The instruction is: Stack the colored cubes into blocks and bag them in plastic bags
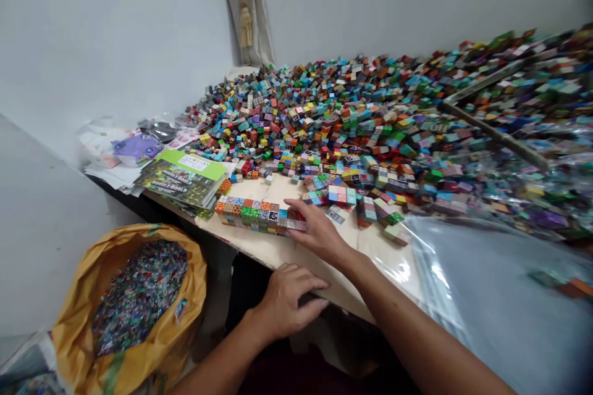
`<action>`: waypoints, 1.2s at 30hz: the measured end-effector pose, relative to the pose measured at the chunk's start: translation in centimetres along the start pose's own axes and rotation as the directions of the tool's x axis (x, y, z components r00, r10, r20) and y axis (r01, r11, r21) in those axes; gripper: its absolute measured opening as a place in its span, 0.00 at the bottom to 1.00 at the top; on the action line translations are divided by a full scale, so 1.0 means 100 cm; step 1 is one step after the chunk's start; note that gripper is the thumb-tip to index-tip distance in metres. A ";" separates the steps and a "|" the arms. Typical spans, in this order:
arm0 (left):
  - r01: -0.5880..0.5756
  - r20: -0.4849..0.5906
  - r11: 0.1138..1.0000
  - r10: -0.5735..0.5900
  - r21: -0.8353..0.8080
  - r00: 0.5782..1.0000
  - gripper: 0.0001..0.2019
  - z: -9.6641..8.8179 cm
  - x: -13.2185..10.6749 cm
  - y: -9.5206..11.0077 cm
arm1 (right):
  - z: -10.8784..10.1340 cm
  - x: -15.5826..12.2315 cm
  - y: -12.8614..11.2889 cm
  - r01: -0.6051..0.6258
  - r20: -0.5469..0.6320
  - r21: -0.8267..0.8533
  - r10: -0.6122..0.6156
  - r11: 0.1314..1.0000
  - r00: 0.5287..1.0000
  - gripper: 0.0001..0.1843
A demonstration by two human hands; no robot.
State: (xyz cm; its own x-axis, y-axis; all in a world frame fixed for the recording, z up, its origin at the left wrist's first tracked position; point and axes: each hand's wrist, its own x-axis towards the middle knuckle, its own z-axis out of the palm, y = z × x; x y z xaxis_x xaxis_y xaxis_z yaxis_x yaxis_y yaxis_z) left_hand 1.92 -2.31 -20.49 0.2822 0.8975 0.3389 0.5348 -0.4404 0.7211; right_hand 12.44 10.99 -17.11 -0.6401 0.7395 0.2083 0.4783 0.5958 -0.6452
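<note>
A long block of small, colourful patterned cubes (250, 215), set side by side in rows, lies along the front of the table. My right hand (322, 233) is at the right end of this block, thumb and fingers closed about its last cubes. Closer to me, my left hand (290, 297) rests by the table's front edge, fingers loosely bent, thumb apart, with nothing visible in it. Shorter joined groups of cubes (341, 195) lie just beyond my right hand.
A large heap of cubes (324, 111) covers the back of the table, with a metal frame (498, 133) on it. Green booklets (185, 176) are stacked at left. Clear plastic bags (486, 296) lie at right. Below stands a yellow sack (194, 265) filled with small bits.
</note>
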 end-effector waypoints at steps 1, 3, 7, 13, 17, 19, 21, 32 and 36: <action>-0.002 -0.003 1.000 0.002 -0.001 1.000 0.13 0.000 0.000 0.000 | 0.000 0.000 0.000 -0.007 -0.001 0.007 0.007 1.000 1.000 0.34; -0.012 -0.017 1.000 0.012 -0.008 1.000 0.13 0.001 -0.001 0.000 | 0.000 0.000 0.000 -0.015 -0.005 0.027 0.015 1.000 1.000 0.33; -0.025 -0.053 0.999 0.024 -0.036 0.998 0.13 0.002 0.000 -0.001 | -0.001 -0.002 0.004 -0.011 -0.006 0.093 0.012 0.996 1.000 0.32; -0.037 -0.060 0.999 0.035 -0.036 0.998 0.11 0.003 -0.001 0.000 | 0.006 0.001 0.008 -0.010 -0.022 0.093 0.012 0.996 1.000 0.33; -0.043 -0.050 0.999 0.042 -0.021 0.998 0.10 0.003 -0.002 0.002 | -0.002 -0.001 0.001 0.031 -0.038 0.063 -0.028 0.998 0.999 0.36; -0.043 -0.039 0.999 0.042 -0.013 0.998 0.10 0.002 -0.002 0.001 | -0.018 -0.009 0.002 0.092 -0.089 0.030 -0.090 0.995 0.992 0.35; -0.060 -0.025 0.998 0.060 -0.019 0.998 0.10 0.001 -0.001 0.001 | -0.041 -0.026 0.010 0.093 -0.178 -0.054 -0.101 0.994 0.979 0.28; -0.023 -0.035 1.000 0.022 -0.005 0.999 0.10 0.006 -0.002 0.003 | -0.090 -0.119 0.109 -0.384 -0.305 -0.400 0.274 0.832 0.912 0.16; -0.006 -0.051 1.000 0.006 0.006 0.999 0.11 0.006 -0.002 0.004 | -0.082 -0.102 0.090 -0.445 -0.283 -0.214 0.380 0.870 0.880 0.15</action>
State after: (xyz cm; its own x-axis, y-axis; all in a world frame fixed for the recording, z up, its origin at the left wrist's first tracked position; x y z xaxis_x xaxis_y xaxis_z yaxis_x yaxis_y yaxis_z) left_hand 2.55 -2.66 -20.60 0.2446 0.8948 0.3736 0.5377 -0.4458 0.7156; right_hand 28.21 11.35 -19.00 -0.2112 0.9665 0.1462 0.8294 0.2563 -0.4963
